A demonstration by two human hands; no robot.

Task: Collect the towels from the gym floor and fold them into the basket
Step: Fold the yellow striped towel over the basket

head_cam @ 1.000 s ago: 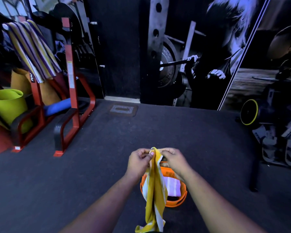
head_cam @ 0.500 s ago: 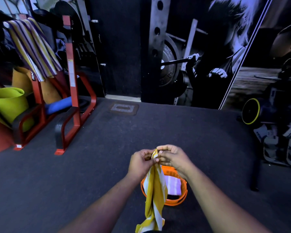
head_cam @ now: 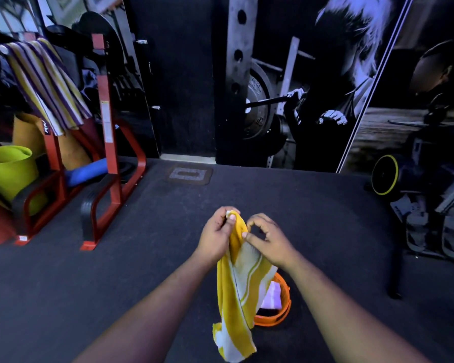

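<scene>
Dark rubber gym floor (head_cam: pixel 116 284), weightlifter mural (head_cam: pixel 325 87) behind. Yellow-striped towel (head_cam: pixel 240 289) hanging above orange basket (head_cam: pixel 285 307), pinched at top by left hand (head_cam: pixel 218 237) fingers; right hand (head_cam: pixel 269 241) fingers pinching its edge. No readable writing.

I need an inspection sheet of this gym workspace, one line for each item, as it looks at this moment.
Surface: dark gym floor.
Job's things: yellow-white striped towel hangs above the orange basket; a pale folded towel lies inside.
Clutter: purple-striped towel draped on the red rack; green mat.
Grippers: left hand grips the towel's top; right hand pinches its edge.
Cables: nothing seen.
Surroundings: wall mural.
</scene>
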